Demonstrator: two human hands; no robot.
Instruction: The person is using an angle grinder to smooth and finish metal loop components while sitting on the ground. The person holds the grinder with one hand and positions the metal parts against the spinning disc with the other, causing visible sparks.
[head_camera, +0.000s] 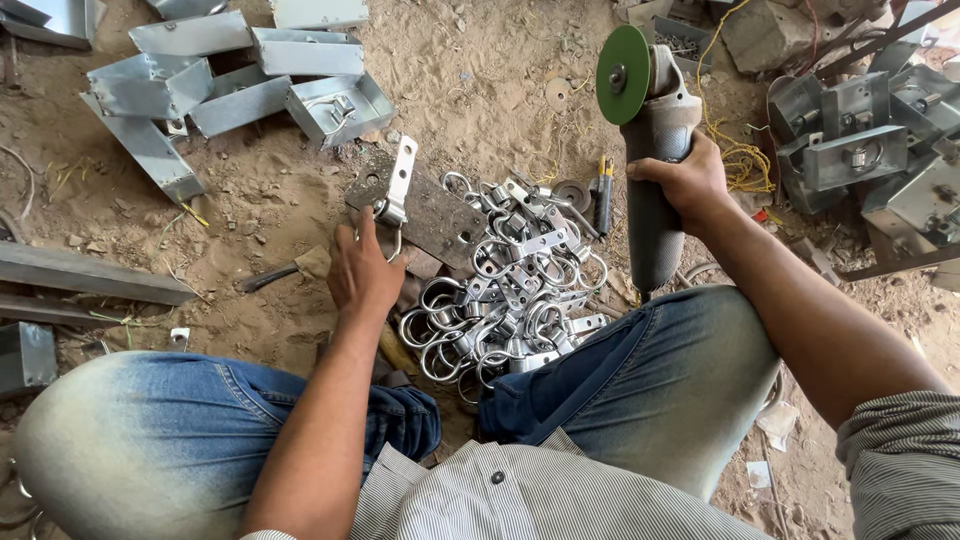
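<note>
Left grip (362, 270) pinches a ringed bracket (397, 185) on the plate (440, 215); right grip (690, 180) clasps the grinder (648, 150).

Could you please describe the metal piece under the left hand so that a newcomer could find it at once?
On the sandy ground, a dark steel plate lies beside a heap of ring brackets. The bracket lies on that plate, under the left hand: the only one apart from the heap.
</note>
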